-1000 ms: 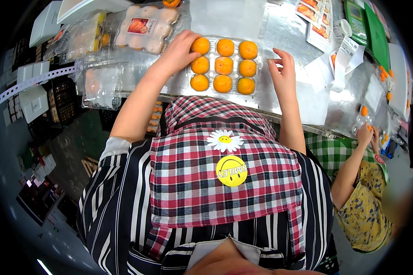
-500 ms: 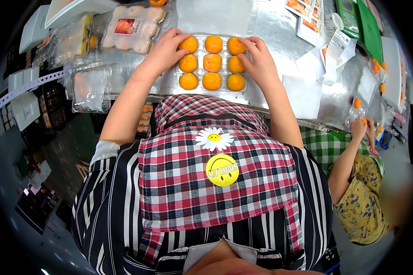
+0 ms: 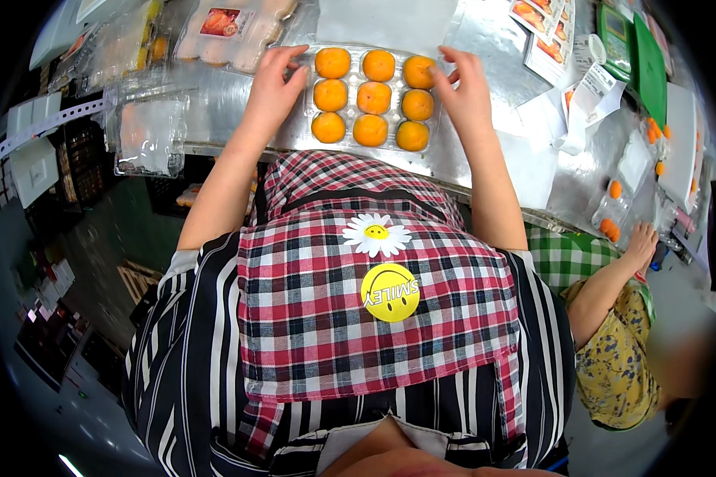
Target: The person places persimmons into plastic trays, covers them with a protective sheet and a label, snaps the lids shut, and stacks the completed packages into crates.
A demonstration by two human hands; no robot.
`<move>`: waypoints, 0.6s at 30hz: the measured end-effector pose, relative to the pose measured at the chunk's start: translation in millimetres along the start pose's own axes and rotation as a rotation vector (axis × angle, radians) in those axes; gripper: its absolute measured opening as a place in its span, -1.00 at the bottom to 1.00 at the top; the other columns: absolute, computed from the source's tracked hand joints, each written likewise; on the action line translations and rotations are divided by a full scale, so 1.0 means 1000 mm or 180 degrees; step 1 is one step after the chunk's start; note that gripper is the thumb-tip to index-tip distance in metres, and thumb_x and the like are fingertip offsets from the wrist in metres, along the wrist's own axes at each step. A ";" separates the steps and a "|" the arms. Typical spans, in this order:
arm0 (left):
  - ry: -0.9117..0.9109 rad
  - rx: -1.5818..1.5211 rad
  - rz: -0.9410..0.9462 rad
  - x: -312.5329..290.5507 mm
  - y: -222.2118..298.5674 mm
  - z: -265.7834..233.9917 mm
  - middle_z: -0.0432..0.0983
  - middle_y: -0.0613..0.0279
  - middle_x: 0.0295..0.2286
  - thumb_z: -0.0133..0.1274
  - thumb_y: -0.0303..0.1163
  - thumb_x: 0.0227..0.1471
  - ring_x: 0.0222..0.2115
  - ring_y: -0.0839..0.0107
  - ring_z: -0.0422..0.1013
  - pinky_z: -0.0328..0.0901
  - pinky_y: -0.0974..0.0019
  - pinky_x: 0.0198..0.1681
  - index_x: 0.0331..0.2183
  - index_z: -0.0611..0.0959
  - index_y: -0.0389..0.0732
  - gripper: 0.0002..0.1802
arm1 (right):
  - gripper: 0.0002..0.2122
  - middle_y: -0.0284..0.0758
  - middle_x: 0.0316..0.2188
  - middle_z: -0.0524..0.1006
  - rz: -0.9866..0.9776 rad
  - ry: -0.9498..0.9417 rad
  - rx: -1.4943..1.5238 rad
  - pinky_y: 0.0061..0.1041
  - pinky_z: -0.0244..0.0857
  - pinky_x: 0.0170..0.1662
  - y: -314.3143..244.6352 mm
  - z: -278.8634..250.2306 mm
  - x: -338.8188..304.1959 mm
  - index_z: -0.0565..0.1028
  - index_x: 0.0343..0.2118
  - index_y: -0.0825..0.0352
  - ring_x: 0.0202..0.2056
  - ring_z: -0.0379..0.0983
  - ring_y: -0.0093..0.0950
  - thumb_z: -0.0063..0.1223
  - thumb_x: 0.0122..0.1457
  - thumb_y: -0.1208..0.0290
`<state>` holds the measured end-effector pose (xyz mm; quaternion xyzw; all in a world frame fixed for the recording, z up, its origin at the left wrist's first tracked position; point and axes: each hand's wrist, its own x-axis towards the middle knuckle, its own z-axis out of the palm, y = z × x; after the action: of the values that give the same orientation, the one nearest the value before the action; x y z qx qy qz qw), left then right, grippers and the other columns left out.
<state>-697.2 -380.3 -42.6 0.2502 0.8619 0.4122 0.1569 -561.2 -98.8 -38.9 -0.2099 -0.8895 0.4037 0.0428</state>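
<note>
In front of me on the metal table lies a clear plastic tray with orange fruits that look like persimmons, set in three rows of three. My left hand is beside the tray's left edge, thumb and fingers apart, holding nothing. On the other side my right hand has its fingers spread by the far right persimmon. Its thumb tip reaches that fruit's edge; whether they touch I cannot tell. Every fruit sits in its own hollow of the tray.
At the far left is a closed, labelled pack of wrapped fruit. Clear plastic packs sit at the table's left edge. Printed labels, paper strips and a green box lie to the right. A co-worker's hand is farther right.
My left hand has drawn off the left fruits to outside the tray. My right hand has eased slightly outward from its fruits. The co-worker's hands have moved away from their fruit.
</note>
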 end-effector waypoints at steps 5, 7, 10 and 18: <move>0.0113 -0.0188 -0.0371 0.010 0.003 0.004 0.47 0.15 -0.24 0.05 -0.37 0.03 -0.34 0.37 0.42 0.34 0.33 -0.21 -0.07 0.56 -0.19 -0.63 | -0.65 -0.27 -0.24 0.48 -0.0338 0.1433 -0.0127 -0.54 0.37 -0.27 0.009 -0.007 0.038 0.49 -0.16 0.36 -0.44 0.43 -0.49 0.23 0.02 0.29; 0.0082 -0.0343 -0.0384 0.016 0.002 0.005 0.47 0.15 -0.23 0.04 -0.34 0.05 -0.33 0.37 0.43 0.34 0.34 -0.20 -0.07 0.56 -0.19 -0.63 | -0.65 -0.27 -0.26 0.49 -0.0178 0.1211 0.0087 -0.54 0.37 -0.27 0.016 -0.008 0.054 0.49 -0.17 0.36 -0.43 0.43 -0.50 0.23 0.02 0.29; 0.0038 -0.0419 -0.0513 0.019 -0.003 0.003 0.49 0.17 -0.26 0.04 -0.32 0.06 -0.34 0.41 0.43 0.34 0.36 -0.21 -0.08 0.57 -0.21 -0.64 | -0.67 -0.28 -0.28 0.50 0.0026 0.0667 0.0603 -0.56 0.37 -0.26 0.025 -0.004 0.072 0.49 -0.19 0.37 -0.42 0.44 -0.51 0.24 0.02 0.28; -0.0281 -0.0905 -0.1208 -0.002 -0.005 -0.009 0.53 0.32 -0.23 0.01 -0.32 0.12 -0.32 0.60 0.40 0.25 0.53 -0.26 -0.06 0.55 -0.22 -0.66 | -0.72 -0.33 -0.41 0.57 0.0300 0.0746 0.1483 -0.60 0.35 -0.23 0.019 0.009 0.090 0.51 -0.30 0.40 -0.36 0.45 -0.58 0.25 0.04 0.30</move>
<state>-701.4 -390.1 -41.2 0.0769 0.8190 0.4813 0.3028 -638.6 -57.3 -67.8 -0.2809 -0.7508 0.5720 0.1738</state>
